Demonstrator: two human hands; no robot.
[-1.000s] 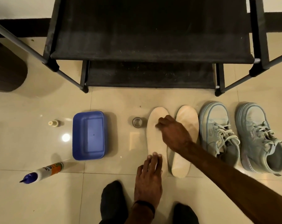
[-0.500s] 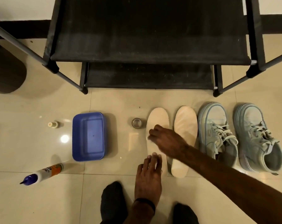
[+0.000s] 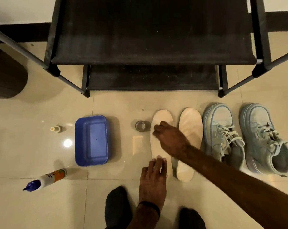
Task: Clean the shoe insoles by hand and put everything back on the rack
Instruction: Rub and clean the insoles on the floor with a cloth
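Note:
Two beige insoles lie side by side on the tiled floor: the left insole [image 3: 161, 115] and the right insole [image 3: 192, 128]. My left hand [image 3: 154, 180] lies flat, its fingertips pinning the heel end of the left insole. My right hand [image 3: 170, 139] reaches across the right insole with its fingers bunched against the upper middle of the left one. I cannot tell whether it holds anything. A pair of light blue sneakers [image 3: 222, 134] [image 3: 262, 138] stands to the right. The black shoe rack [image 3: 153, 60] stands behind, its shelves bare.
A blue plastic tub [image 3: 91, 140] sits left of the insoles, with a small glass cup [image 3: 140, 126] between them. A tiny bottle [image 3: 55, 129] stands further left and a blue-capped bottle [image 3: 47, 179] lies on its side. My black-socked feet [image 3: 117, 205] are at the bottom edge.
My right hand has slid from the toe part of the left insole down and towards its left edge. My left hand has stayed on the heel end.

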